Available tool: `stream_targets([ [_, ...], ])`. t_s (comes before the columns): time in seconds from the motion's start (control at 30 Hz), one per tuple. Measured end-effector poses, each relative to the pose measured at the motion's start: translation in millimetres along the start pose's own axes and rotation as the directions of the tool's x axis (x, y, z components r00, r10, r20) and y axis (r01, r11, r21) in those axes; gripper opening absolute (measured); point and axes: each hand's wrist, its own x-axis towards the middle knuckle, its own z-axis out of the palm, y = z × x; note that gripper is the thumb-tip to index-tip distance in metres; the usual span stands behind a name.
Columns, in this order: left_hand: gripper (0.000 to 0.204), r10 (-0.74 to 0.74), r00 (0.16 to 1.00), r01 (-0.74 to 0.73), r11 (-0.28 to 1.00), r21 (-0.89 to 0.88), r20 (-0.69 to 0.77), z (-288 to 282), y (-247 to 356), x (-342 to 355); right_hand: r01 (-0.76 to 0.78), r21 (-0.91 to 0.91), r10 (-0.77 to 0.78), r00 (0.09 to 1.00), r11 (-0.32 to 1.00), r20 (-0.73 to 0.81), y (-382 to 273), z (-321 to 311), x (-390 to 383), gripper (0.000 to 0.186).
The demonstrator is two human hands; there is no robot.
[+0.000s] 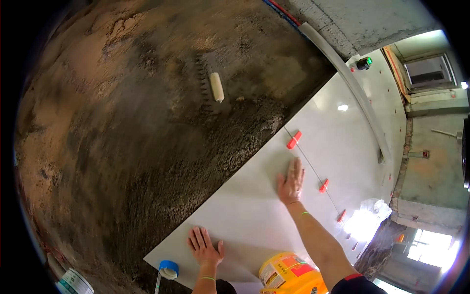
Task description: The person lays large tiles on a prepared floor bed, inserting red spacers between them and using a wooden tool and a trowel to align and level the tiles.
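Note:
Both my hands press flat on a large pale, glossy floor tile [245, 206]. My left hand [204, 247] lies near its lower left corner with the fingers spread. Farther up, my right hand [292, 181] rests with its fingers stretched out, close to the joint with the neighbouring tile. Red levelling wedges [294, 140] straddle that joint; another red wedge [324, 185] sits to the right of my right hand. Neither hand holds anything. Next to my left hand is a blue-rimmed round thing [169, 269] with a pale stick beside it.
Dark mortar [161, 161] spreads left of the tile, with a cream-handled notched trowel [216, 87] on it. A yellow bucket [289, 274] stands between my arms, a white bucket [75, 282] at lower left. A long metal straightedge [350, 81] and a green-lit device [364, 63] lie beyond.

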Motion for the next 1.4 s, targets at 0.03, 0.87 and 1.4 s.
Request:
stream_targets([
  [0.03,0.086,-0.015,1.000,0.015,1.000,0.000,0.006,-0.4,-0.5,-0.1,-0.063,-0.078,0.059,0.997,0.995,-0.050,25.7,3.9,7.1,0.067],
  [0.87,0.071,0.077,0.985,-0.112,0.965,-0.237,-0.152,-5.0,221.4,320.6,-0.448,-0.023,0.441,0.888,0.894,-0.129,174.9,-3.3,162.6,0.067],
  [1.4,0.063,0.383,0.917,-0.396,0.904,-0.159,-0.108,39.6,267.3,198.0,-0.465,0.135,0.482,0.861,0.875,-0.164,174.5,-20.1,167.5,0.067],
])
